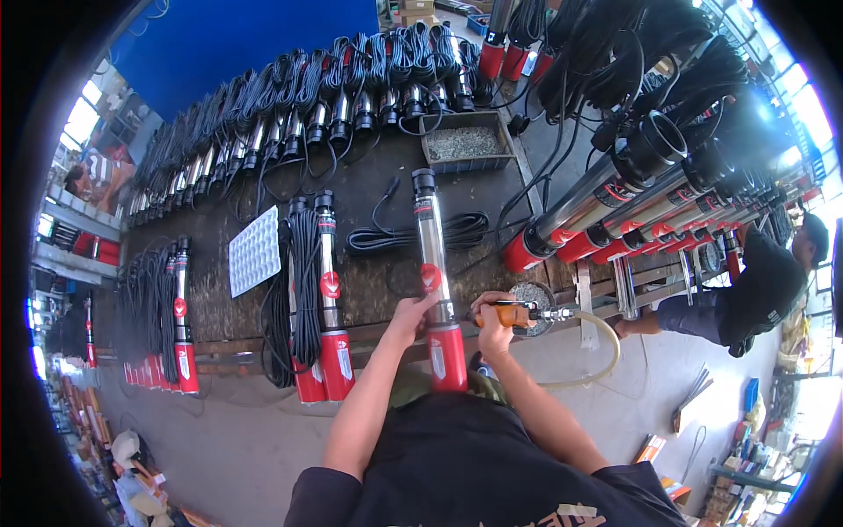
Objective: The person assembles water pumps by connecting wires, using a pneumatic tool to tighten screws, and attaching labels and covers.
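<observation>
A submersible pump with a steel tube, black top and red lower end lies in front of me, its red end reaching over the table's near edge toward my body. My left hand is closed around the steel tube just above the red part. To the right of the pump, my right hand grips an orange air screwdriver, whose working end points at the pump; whether it touches is hidden. A pale air hose curves away from the tool. Behind the pump lies its coiled black cable.
More pumps with coiled cables lie to the left, beside a white moulded tray. A grey bin and round dish hold small metal parts. Pumps line the right; a co-worker stands beyond them.
</observation>
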`<state>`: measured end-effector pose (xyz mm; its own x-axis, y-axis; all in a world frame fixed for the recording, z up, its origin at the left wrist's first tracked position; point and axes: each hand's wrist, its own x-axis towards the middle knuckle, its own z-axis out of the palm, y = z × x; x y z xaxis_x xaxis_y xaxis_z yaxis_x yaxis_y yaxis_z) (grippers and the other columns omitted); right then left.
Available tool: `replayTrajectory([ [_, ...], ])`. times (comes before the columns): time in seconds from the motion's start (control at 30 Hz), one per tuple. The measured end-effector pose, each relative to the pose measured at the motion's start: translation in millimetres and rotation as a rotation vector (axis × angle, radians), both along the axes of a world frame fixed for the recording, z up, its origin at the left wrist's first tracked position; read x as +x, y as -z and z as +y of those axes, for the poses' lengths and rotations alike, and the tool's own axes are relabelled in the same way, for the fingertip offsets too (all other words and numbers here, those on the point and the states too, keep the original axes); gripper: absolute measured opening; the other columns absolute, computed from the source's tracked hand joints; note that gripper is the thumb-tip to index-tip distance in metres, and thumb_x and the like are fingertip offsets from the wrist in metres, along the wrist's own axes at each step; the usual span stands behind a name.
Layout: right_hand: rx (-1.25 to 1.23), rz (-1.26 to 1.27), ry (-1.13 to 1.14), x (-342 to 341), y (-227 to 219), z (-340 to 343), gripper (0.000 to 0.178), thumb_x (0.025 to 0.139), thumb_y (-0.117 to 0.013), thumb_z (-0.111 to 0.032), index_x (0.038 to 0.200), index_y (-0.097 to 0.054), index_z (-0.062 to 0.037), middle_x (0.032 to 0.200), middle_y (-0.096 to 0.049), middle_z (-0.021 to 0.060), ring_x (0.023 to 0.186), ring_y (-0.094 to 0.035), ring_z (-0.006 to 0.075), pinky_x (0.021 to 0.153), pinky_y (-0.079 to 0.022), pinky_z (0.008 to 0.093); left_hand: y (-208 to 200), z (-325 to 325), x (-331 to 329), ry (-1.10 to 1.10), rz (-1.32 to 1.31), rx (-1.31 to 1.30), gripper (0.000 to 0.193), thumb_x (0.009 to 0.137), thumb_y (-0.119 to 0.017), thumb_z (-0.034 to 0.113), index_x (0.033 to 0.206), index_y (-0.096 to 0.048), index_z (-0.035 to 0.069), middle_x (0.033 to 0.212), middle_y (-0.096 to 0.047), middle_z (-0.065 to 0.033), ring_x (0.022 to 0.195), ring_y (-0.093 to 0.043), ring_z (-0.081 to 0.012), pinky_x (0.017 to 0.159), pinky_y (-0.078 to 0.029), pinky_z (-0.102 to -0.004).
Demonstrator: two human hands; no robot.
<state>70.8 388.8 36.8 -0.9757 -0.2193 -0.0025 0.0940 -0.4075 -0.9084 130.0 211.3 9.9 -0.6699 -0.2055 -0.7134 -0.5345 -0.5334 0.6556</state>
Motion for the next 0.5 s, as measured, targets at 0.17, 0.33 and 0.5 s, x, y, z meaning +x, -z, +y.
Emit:
replayTrajectory([
  [0.17, -0.033, -0.051, 0.003, 1, 5, -2, 0.019, 0.089, -0.051, 0.005, 0.104, -0.047, -0.0066, 0.092, -0.059, 0.0103, 0.080, -0.058, 0.0166, 0.069, -0.049, 0.0286, 2, -1, -9, 0.158, 0.020, -0.101, 0.034, 0.084, -0.080, 0.038, 0.094, -0.070, 0.007, 0.075, -0.061, 0.0028, 0.061, -0.054, -0.0088, 0.053, -0.037, -0.0246],
  [0.33, -0.005, -0.213, 0.077, -12, 1, -5, 0.022, 0.088, -0.058, 0.004, 0.108, -0.053, -0.0036, 0.093, -0.063, 0.0088, 0.075, -0.060, 0.0135, 0.063, -0.048, 0.0250, 3, 4, -20, 0.139, 0.027, -0.355, 0.031, 0.078, -0.087, 0.029, 0.086, -0.073, 0.002, 0.073, -0.065, 0.0001, 0.059, -0.057, -0.0091, 0.052, -0.042, -0.0267],
  [0.5, -0.100, -0.369, 0.275, -2, -24, 25, 0.033, 0.085, -0.056, 0.001, 0.117, -0.056, -0.0046, 0.101, -0.061, 0.0094, 0.083, -0.059, 0.0182, 0.074, -0.049, 0.0274, -11, 30, 6, 0.136, -0.012, -0.773, 0.043, 0.072, -0.088, 0.038, 0.066, -0.072, -0.002, 0.063, -0.067, -0.0047, 0.062, -0.062, -0.0099, 0.057, -0.047, -0.0311],
])
